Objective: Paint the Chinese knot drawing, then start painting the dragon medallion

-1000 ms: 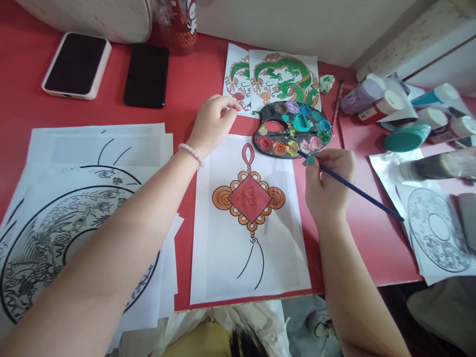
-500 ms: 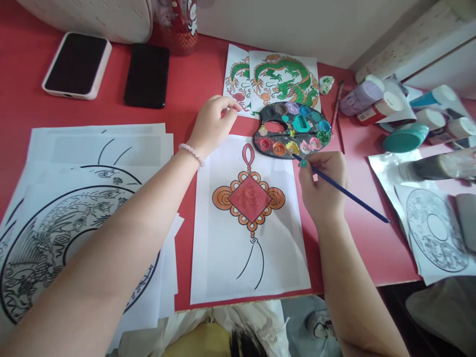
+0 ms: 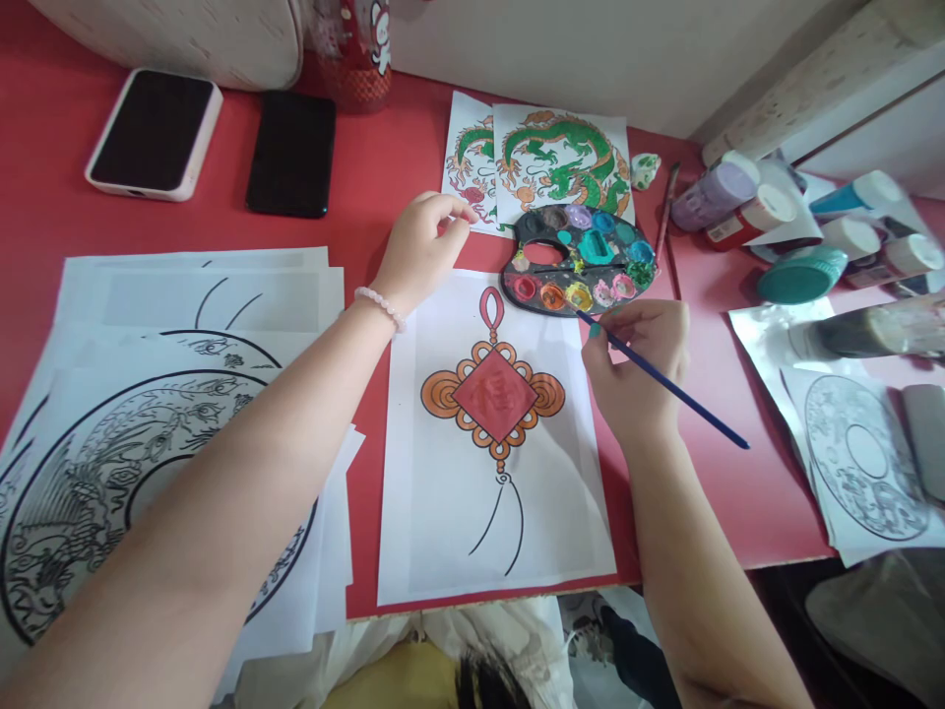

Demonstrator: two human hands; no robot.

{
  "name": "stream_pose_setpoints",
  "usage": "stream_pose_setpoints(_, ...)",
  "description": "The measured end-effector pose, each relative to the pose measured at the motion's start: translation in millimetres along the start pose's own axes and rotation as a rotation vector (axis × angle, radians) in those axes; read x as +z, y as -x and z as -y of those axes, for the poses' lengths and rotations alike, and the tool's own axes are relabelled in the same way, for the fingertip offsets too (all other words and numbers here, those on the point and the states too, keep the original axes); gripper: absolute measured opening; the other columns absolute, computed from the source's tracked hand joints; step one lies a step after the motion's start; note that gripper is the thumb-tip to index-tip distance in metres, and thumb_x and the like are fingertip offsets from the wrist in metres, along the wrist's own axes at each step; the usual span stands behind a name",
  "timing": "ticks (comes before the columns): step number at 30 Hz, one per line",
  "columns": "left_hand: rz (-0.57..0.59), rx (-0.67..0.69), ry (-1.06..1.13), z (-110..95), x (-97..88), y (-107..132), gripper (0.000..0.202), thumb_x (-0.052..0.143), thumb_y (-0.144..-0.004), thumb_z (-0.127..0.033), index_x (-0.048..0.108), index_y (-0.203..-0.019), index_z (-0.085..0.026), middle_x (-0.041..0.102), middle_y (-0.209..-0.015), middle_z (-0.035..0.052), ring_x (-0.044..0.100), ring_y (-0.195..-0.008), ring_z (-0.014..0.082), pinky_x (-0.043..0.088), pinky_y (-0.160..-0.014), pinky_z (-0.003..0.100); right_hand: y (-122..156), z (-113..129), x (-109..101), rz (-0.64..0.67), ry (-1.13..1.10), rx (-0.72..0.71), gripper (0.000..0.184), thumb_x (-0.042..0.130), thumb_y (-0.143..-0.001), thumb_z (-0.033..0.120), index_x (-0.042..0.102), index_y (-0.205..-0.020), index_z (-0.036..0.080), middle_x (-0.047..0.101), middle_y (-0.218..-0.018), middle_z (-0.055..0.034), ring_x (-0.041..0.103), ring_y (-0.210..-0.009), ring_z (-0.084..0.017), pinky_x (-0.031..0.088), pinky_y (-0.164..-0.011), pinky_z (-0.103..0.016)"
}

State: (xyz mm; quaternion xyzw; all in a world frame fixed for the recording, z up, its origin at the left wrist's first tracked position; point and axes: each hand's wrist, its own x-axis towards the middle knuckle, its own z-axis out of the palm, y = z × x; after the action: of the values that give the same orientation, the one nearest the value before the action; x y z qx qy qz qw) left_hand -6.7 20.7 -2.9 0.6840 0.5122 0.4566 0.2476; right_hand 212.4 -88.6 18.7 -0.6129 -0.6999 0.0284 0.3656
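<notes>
My right hand (image 3: 635, 369) grips a thin blue paintbrush (image 3: 664, 382), its tip dipped at the front edge of a black palette (image 3: 580, 258) filled with several colours of paint. My left hand (image 3: 420, 246), fingers curled in a pinch, rests on the top left corner of a white sheet (image 3: 491, 443) printed with a knot ornament coloured red and orange. A pale bead bracelet sits on my left wrist. The sheet lies on a red table (image 3: 369, 177) between my two arms.
Two dragon pictures (image 3: 557, 162) lie behind the palette. A stack of black-and-white line drawings (image 3: 148, 414) covers the left. Two phones (image 3: 155, 128) lie at the back left. Paint bottles (image 3: 797, 231) and a spare brush (image 3: 664, 217) crowd the back right, with another drawing (image 3: 863, 463).
My right hand has slid the brush left along the palette's front edge, and the handle's far end has swung left. My left hand has stayed put.
</notes>
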Motion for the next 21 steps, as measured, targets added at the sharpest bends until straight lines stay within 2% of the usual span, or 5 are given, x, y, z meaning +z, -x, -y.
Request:
stream_pose_setpoints(14,0.011,-0.023,-0.011,-1.5,-0.3,0.6,0.017,0.045,-0.083,-0.015,0.061,-0.081,-0.021,0.067,-0.094,0.0027,0.059,-0.093,0.0174,0.046,-0.085,0.029,-0.6,-2.6,-0.4,-0.014,0.027,-0.045,0.021,0.054,-0.072,0.013,0.041,-0.085,0.025,0.052,-0.076,-0.0017,0.052,-0.065,-0.016,0.045,-0.059,-0.034)
stream_pose_setpoints(21,0.005,-0.018,-0.019,-2.2,-0.7,0.7,0.019,0.045,-0.081,-0.012,0.063,-0.081,-0.02,0.067,-0.093,0.0028,0.059,-0.092,0.0163,0.046,-0.086,0.028,-0.1,0.7,-1.6,-0.003,0.05,-0.023,0.02,0.053,-0.072,0.014,0.042,-0.087,0.024,0.053,-0.077,-0.0013,0.051,-0.064,-0.015,0.045,-0.061,-0.034)
